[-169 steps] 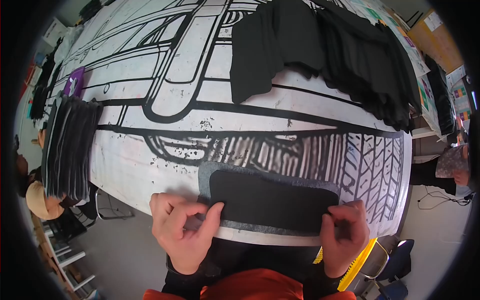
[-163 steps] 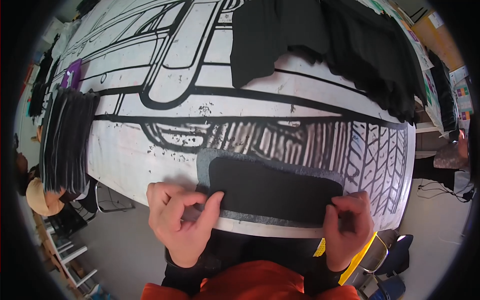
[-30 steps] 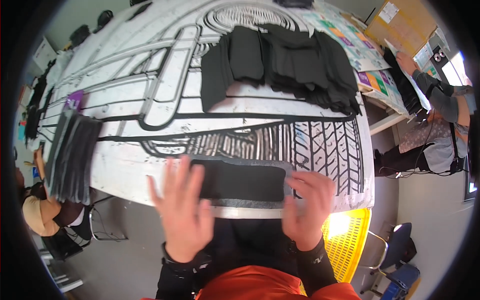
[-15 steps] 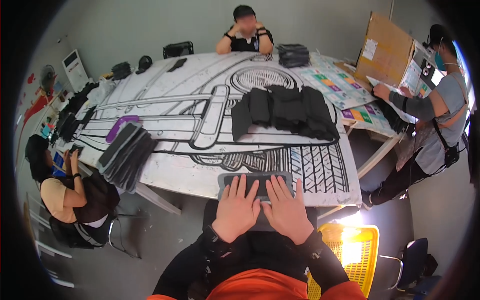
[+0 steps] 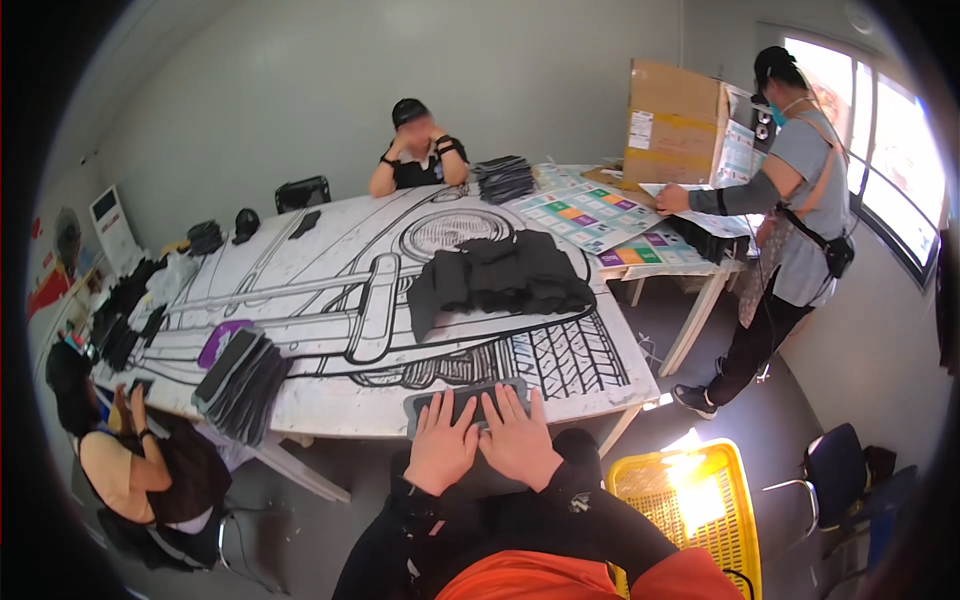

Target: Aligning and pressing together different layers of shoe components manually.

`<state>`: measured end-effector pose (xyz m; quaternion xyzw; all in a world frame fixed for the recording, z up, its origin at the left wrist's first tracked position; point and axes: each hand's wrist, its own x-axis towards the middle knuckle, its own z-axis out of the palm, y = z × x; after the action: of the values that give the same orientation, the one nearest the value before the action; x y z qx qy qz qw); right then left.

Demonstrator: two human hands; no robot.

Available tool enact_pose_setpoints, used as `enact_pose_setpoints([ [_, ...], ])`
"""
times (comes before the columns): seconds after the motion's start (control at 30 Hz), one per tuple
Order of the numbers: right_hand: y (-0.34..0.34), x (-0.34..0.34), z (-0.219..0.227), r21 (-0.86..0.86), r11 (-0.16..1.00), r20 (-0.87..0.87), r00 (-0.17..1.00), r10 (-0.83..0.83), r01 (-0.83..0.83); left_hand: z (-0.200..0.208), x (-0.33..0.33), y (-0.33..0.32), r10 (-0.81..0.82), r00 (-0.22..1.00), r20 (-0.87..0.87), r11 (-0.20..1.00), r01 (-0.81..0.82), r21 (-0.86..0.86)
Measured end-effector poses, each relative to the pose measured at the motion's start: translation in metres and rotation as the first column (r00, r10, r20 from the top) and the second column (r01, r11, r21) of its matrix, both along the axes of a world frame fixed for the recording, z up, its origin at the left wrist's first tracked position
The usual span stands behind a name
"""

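My left hand and my right hand lie flat side by side, fingers stretched out, thumbs nearly meeting. Both press on a flat grey piece with rounded corners and a dark middle, at the near edge of the table. The palms hide much of that piece. Beyond my hands lies a heap of black cloth pieces. To the left, a fanned stack of dark grey flat pieces rests by the table's edge, with a purple tray partly behind it.
A yellow plastic basket stands on the floor at my right. One person sits at the left, another across the table. At the right a standing person handles a sheet beside printed sheets and a cardboard box.
My view has swung right and upward, so the table sits lower and further left and more of the window shows. Both hands stay flat on the grey piece.
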<state>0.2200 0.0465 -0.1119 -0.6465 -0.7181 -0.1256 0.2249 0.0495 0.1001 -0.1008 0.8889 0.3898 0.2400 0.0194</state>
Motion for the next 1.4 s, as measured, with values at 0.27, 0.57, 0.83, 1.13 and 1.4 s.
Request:
enact_pose_setpoints([
  [0.27, -0.009, 0.002, 0.004, -0.131, 0.987, 0.105, 0.991, -0.084, 0.097, -0.013, 0.007, -0.003, 0.058, 0.994, -0.089, 0.993, -0.048, 0.104],
  [0.57, -0.013, -0.001, -0.007, -0.061, 0.996, 0.126, 0.991, -0.054, 0.062, -0.018, 0.006, -0.02, 0.168, 0.985, -0.026, 0.985, -0.167, 0.04],
  [0.83, -0.013, 0.01, -0.008, 0.04, 0.999, 0.087, 0.996, -0.033, 0.029, 0.02, -0.032, -0.019, 0.159, 0.883, 0.441, 0.986, -0.161, -0.034],
  [1.13, -0.023, 0.009, -0.006, -0.029, 0.999, 0.059, 0.998, 0.019, -0.017, -0.024, -0.114, -0.043, 0.766, 0.426, 0.482, 0.349, 0.354, -0.868],
  [1.4, -0.023, 0.004, 0.008, -0.081, 0.981, 0.027, 0.984, 0.176, -0.173, -0.016, -0.095, -0.024, 0.685, 0.442, 0.58, 0.343, 0.506, -0.791],
])
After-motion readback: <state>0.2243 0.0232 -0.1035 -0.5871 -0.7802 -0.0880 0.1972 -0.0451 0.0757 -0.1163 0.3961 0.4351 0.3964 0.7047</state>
